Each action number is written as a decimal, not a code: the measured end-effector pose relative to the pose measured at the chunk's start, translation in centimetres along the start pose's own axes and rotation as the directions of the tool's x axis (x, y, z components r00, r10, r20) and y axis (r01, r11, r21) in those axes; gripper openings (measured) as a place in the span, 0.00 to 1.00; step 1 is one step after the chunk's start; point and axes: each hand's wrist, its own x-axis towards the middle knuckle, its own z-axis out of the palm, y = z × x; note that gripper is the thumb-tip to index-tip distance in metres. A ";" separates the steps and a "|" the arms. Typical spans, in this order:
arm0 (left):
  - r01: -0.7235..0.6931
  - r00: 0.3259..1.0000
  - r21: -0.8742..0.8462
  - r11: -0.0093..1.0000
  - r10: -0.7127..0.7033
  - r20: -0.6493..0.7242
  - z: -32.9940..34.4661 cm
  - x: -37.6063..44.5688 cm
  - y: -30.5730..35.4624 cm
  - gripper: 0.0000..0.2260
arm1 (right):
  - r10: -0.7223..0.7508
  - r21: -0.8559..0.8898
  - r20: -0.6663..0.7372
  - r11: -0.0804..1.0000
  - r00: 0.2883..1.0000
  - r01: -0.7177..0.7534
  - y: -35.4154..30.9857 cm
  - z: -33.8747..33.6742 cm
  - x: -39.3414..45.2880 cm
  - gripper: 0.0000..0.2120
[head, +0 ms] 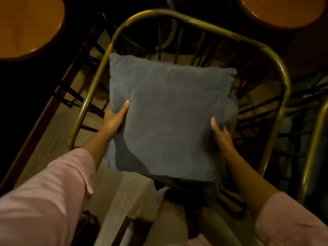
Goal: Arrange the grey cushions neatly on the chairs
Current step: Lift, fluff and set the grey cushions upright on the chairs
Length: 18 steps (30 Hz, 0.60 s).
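A square grey cushion (168, 114) is held flat-on in the middle of the head view, above the seat of a chair (179, 14) with a curved brass frame and thin dark spokes. My left hand (115, 118) grips the cushion's left edge, thumb on its front face. On the right edge my right hand (221, 134) holds it the same way. A second grey cushion (232, 114) peeks out behind the right side of the held one, inside the chair. Both arms wear pink sleeves.
Two round orange tabletops sit at the top corners, one on the left (26, 25) and one on the right (287, 9). The brass frame of another chair (314, 139) shows at the right edge. Pale floor and my light trousers lie below.
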 end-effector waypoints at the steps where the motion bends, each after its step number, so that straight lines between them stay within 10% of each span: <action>1: -0.021 0.998 0.034 0.999 0.019 0.057 0.8 0.4 0.5 0.33 | 0.018 0.016 -0.017 1.000 1.000 -0.018 0.9 -0.5 -0.6 0.36; 5: -0.083 0.964 0.149 0.985 0.042 0.263 3.1 2.2 0.4 0.29 | 0.055 0.097 -0.092 0.994 0.994 -0.047 5.3 -1.5 -1.1 0.50; 10: -0.078 0.901 0.333 0.940 -0.076 0.426 4.9 3.9 -3.6 0.49 | 0.293 0.076 -0.133 0.956 0.947 -0.285 9.4 -1.2 -1.0 0.48; 18: -0.113 0.962 0.436 0.893 -0.013 0.274 5.1 5.3 -7.1 0.56 | 0.230 0.159 -0.192 0.967 0.954 -0.201 10.1 -0.2 0.2 0.44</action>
